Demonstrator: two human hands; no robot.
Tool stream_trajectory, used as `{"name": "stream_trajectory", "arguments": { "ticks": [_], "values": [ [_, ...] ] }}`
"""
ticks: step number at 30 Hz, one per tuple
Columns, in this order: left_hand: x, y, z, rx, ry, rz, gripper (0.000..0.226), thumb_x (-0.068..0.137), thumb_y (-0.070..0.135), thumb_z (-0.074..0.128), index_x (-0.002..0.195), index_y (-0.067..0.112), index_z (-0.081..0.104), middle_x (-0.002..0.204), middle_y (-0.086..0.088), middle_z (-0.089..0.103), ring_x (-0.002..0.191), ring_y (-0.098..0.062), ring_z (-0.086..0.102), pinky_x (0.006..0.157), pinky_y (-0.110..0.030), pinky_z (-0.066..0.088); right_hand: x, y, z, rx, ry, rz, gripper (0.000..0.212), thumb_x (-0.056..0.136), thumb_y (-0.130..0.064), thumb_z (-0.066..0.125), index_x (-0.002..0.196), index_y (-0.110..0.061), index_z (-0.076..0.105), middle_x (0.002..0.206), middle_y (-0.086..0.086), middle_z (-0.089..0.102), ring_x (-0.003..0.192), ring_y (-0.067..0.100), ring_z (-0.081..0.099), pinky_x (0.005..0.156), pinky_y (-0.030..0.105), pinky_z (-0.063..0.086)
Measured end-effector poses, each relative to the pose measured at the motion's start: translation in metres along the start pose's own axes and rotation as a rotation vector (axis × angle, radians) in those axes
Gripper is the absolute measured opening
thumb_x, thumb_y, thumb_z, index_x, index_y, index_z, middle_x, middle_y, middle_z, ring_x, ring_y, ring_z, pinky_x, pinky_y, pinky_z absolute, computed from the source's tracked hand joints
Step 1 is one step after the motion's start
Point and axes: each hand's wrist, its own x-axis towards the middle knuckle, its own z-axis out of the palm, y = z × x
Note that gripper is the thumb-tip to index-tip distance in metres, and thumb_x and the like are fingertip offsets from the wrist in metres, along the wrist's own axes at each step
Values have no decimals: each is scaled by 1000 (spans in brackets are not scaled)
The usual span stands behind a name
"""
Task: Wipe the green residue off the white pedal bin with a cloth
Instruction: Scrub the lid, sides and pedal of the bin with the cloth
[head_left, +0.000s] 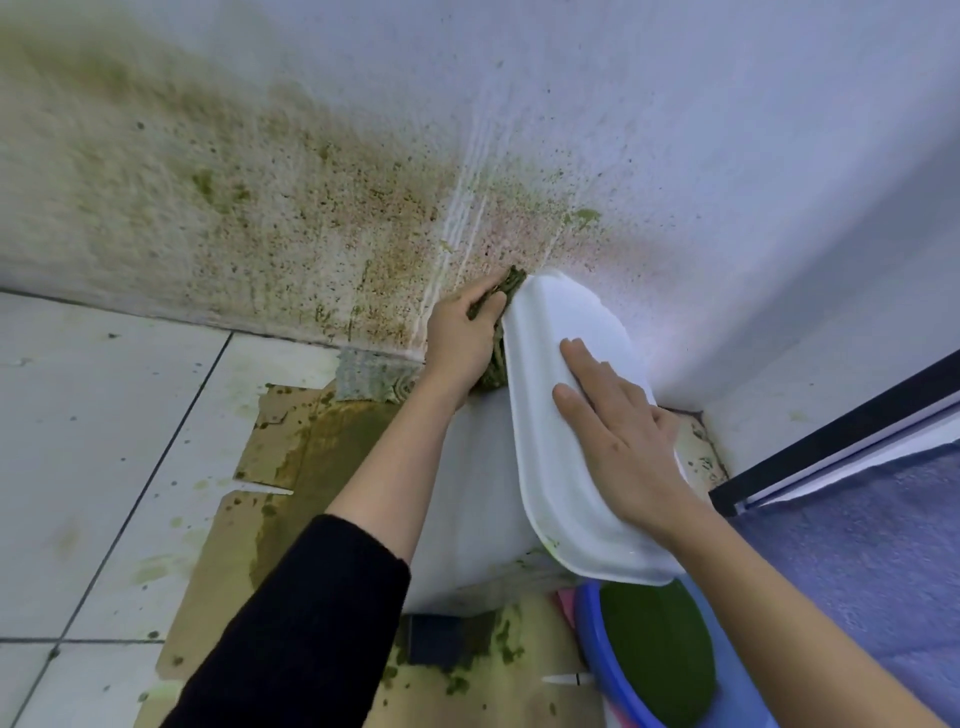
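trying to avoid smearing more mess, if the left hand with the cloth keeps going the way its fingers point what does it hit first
Most likely the stained wall: the left hand presses the cloth at the bin lid edge, fingers aimed up toward it. Depth is unclear.

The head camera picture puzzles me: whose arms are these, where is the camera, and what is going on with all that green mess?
No machine here: these are a person's two bare arms, seen from a wide-angle camera worn on their head, looking forward and down. That is why the walls seem to bend.

The left hand presses a green-soiled cloth against the far upper edge of the white pedal bin, just under its lid. The right hand lies flat and open on top of the lid, apparently steadying it; it holds nothing.

The bin stands in a corner on stained cardboard spread over the tiled floor. The wall behind is spattered green and brown. At the bottom sits a blue basin of green liquid.
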Motion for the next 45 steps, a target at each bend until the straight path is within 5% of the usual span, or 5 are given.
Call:
{"name": "stream_trajectory", "arguments": {
  "ticks": [11,22,27,32,45],
  "values": [
    [-22,-32,-37,-169,317,-147,28,101,16,53,123,30,66,113,4,68,99,-13,65,81,-25,53,1,-16,11,-34,41,-28,58,92,-65,26,149,-53,20,158,-29,17,146,-1,12,103,28,5],
    [-100,-50,-35,245,90,-13,31,98,13,57,128,17,65,127,2,66,113,-4,56,102,-25,42,2,-22,11,-63,63,2,51,99,-56,34,149,-49,25,159,-26,18,147,4,13,105,31,8],
    [-155,-41,-99,-469,73,-572,28,98,21,57,123,14,67,119,-10,72,110,-27,68,99,-45,52,0,-35,18,-23,-2,-57,53,100,-55,32,151,-44,26,161,-22,16,150,5,9,103,27,4],
    [-137,7,-135,-744,238,-548,36,101,25,50,135,12,57,119,-14,71,103,-28,71,92,-45,55,-8,-30,13,-248,-162,-183,51,102,-55,20,152,-47,17,162,-22,7,150,4,3,116,46,7],
    [-143,40,-56,912,-135,286,37,104,29,44,139,25,54,154,4,41,150,-17,20,122,-33,13,-19,-10,38,730,163,256,56,101,-52,36,150,-27,34,154,-6,39,141,20,37,116,44,30]
  ]
}}
